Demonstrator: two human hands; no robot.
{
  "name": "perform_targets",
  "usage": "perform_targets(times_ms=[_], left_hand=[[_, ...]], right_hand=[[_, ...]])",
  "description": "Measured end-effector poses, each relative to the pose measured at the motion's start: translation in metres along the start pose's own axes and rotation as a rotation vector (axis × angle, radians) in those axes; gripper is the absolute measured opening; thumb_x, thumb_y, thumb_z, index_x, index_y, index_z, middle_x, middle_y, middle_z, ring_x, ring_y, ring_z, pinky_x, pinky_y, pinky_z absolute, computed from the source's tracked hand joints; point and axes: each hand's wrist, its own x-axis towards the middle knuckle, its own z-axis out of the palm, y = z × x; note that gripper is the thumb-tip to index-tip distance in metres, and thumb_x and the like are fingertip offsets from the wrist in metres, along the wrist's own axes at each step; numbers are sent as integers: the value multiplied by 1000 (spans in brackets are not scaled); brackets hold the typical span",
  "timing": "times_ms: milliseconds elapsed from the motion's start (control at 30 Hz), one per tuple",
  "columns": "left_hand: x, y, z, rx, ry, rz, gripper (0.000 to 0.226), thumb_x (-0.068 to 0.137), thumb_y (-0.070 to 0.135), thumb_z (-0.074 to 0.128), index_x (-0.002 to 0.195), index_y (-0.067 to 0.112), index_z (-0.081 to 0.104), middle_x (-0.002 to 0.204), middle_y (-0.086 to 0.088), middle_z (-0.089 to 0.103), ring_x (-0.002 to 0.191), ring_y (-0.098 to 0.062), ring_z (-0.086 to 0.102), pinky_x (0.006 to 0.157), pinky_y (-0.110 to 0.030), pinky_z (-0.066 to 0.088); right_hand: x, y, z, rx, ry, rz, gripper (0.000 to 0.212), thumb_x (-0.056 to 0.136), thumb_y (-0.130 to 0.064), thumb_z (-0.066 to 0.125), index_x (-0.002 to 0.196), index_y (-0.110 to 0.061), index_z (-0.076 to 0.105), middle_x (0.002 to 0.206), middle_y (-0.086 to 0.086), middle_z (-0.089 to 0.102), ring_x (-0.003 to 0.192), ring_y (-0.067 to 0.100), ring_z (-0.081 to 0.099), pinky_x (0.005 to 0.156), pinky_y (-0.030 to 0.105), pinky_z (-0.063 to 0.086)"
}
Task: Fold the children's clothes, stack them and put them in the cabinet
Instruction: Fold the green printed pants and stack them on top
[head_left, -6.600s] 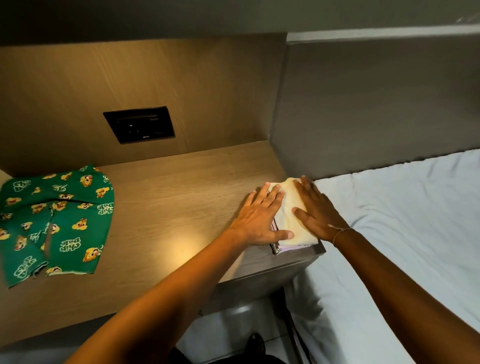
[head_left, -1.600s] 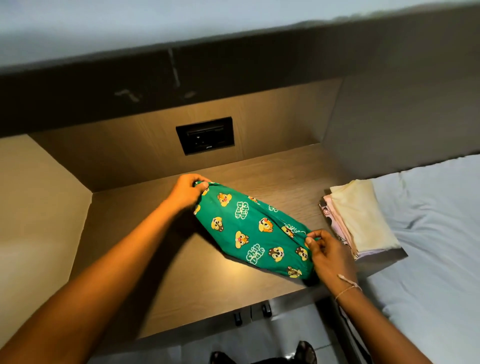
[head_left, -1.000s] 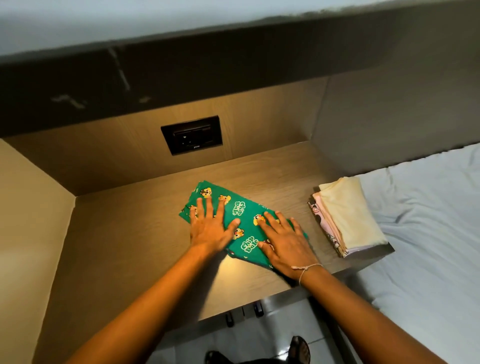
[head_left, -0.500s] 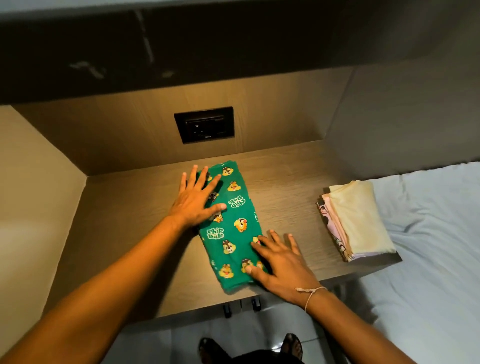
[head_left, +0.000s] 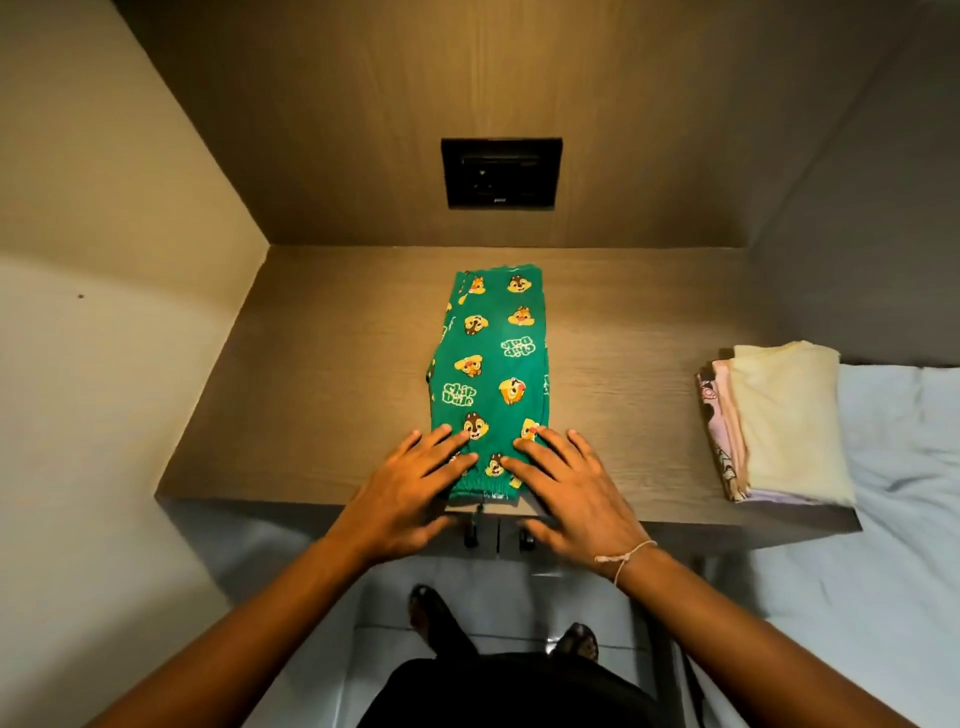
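Green children's trousers (head_left: 491, 364) with a cartoon chipmunk print lie folded lengthwise in a long strip on the wooden shelf (head_left: 332, 395), waistband at the near edge. My left hand (head_left: 410, 493) rests flat on the strip's near left corner, fingers spread. My right hand (head_left: 571, 488), a string bracelet at the wrist, lies flat on the near right corner. Neither hand grips the cloth. A stack of folded clothes (head_left: 779, 421), cream piece on top over pink printed ones, sits at the shelf's right end.
A black socket panel (head_left: 501, 173) is set in the wooden back wall. A beige wall closes the left side. A bed with a white sheet (head_left: 893, 519) adjoins the shelf on the right. Two small dark knobs (head_left: 496, 538) show under the shelf's front edge. My feet stand on the tiled floor.
The trousers have been turned to lie straight, pointing away from me. Both hands have slid back to the near end, the left hand coming down from the far end.
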Motion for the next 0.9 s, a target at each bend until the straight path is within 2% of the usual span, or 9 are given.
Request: perform_targets(times_ms=[167,300,400,467,533,633,733,833,900], left_hand=[[-13,21,11,-170,217,-80,45,74,3,76,118,12,67,138,-11,57,133,-30,48,107,-53,42],[-20,41,14,-335,375,-190,43,68,-13,71,105,9,73,117,-7,70,120,-24,60,102,-51,47],[-20,53,-3,-616,453,-344,37,78,4,60,107,24,70,105,8,73,103,-10,68,88,-32,55],[-18,59,-19,-812,441,-403,26,84,20,61,106,32,65,97,16,72,93,-3,69,74,-20,55],[-11,57,-35,-900,423,-421,19,82,33,65,100,38,65,90,14,72,83,-4,69,67,-19,55],[17,37,-55,-986,340,-509,17,77,41,70,93,35,71,84,5,74,76,-12,71,68,-32,60],[62,10,-61,-884,256,-665,19,81,38,73,92,23,73,84,0,75,79,-20,72,76,-47,60],[101,-10,-61,-755,163,-794,20,82,42,72,81,21,73,78,-1,74,65,-22,71,61,-44,61],[117,-17,-59,-619,82,-856,23,83,47,70,81,25,70,84,1,75,61,-18,67,63,-36,60]], right_hand=[[-10,-2,4,55,204,-42,53,70,-37,75,120,-27,59,120,0,60,114,26,51,102,48,41],[-22,-11,-2,164,303,-22,40,64,-19,76,103,-24,68,103,-5,67,99,23,56,92,37,43],[-33,-19,-19,421,315,119,31,74,-18,71,104,-24,66,94,-8,65,93,18,57,83,34,44],[-38,-24,-36,597,325,209,23,83,-34,67,104,-28,63,95,-11,63,92,12,59,77,33,48],[-37,-25,-55,717,319,259,25,83,-49,62,102,-33,60,95,-16,64,89,8,62,72,31,53],[-15,-12,-76,754,269,342,23,81,-55,60,101,-42,61,82,-7,69,72,15,66,60,36,57],[28,14,-79,627,284,466,20,82,-48,66,95,-33,66,72,-7,68,66,16,62,56,31,48],[71,36,-69,494,223,581,25,84,-46,66,101,-29,66,83,-2,70,79,21,63,63,28,42],[89,45,-60,434,178,633,26,84,-47,65,102,-28,66,88,1,70,86,25,64,65,28,41]])
